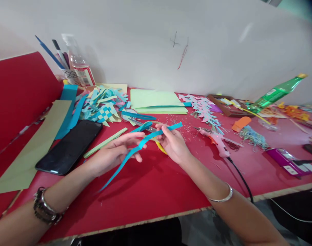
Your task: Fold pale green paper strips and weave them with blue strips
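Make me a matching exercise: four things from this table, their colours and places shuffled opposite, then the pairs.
Things:
1. Phone
2. Long paper strip
3. Bottle on the right
4. Glue gun

Descriptions:
A. green, with a yellow cap
B. pink, to the right of the right hand
C. black, towards the table's left side
D. blue, held in the right hand

Pairs: 1-C, 2-D, 3-A, 4-B

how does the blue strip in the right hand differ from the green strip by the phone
The blue strip is held up in the right hand; the green strip lies on the table. The blue strip bends; the green strip is straight. The blue strip looks longer than the green strip. Both are narrow.
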The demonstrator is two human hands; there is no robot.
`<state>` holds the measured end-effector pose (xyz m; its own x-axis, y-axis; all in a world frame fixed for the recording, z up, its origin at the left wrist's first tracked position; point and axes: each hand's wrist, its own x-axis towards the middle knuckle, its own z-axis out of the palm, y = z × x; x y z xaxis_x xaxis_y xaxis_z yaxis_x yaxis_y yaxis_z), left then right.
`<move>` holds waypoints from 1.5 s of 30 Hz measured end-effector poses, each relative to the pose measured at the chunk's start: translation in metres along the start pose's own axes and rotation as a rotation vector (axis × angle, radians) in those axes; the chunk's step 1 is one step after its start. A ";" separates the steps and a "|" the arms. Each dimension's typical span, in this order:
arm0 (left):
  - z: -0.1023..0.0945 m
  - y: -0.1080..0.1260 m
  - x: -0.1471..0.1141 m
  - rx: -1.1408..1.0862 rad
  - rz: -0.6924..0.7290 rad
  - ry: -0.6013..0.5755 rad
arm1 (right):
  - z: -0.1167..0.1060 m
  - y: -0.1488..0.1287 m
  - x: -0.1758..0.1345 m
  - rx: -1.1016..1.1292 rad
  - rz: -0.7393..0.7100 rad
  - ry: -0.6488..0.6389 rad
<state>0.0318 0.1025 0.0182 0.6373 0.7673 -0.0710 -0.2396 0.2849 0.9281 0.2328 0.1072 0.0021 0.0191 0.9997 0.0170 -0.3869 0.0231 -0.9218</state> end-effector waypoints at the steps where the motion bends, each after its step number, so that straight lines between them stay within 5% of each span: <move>1: 0.000 0.000 -0.001 -0.007 0.022 -0.042 | 0.001 -0.001 0.000 0.013 0.027 0.000; 6: 0.001 0.000 -0.003 0.156 -0.014 -0.090 | 0.004 -0.003 -0.003 0.026 0.058 -0.014; 15: -0.002 0.001 0.000 0.463 0.051 0.067 | 0.007 -0.004 -0.009 -0.325 -0.054 -0.196; 22: -0.006 -0.005 0.002 0.352 0.089 0.101 | -0.003 -0.007 -0.001 -0.398 -0.240 0.020; 25: -0.006 -0.006 0.001 0.392 0.120 0.145 | -0.013 -0.005 0.007 -0.612 -0.330 0.107; 31: -0.004 -0.002 0.001 0.445 0.206 0.278 | -0.017 -0.005 0.005 -1.324 -0.511 -0.185; 35: -0.001 0.002 0.002 0.624 0.237 0.303 | -0.015 -0.006 0.003 -1.525 -0.489 -0.271; 38: 0.001 0.004 0.001 0.741 0.281 0.358 | -0.016 -0.009 0.005 -1.518 -0.478 -0.233; 41: 0.001 0.006 0.000 0.927 0.320 0.424 | -0.019 -0.014 0.007 -1.286 -0.447 -0.196; 45: -0.001 0.006 -0.001 1.243 0.390 0.407 | -0.022 -0.025 0.007 -0.749 -0.400 0.107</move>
<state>0.0291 0.1035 0.0234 0.3696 0.8533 0.3678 0.5965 -0.5214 0.6102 0.2630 0.1135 0.0168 0.1259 0.9105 0.3938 0.3785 0.3228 -0.8675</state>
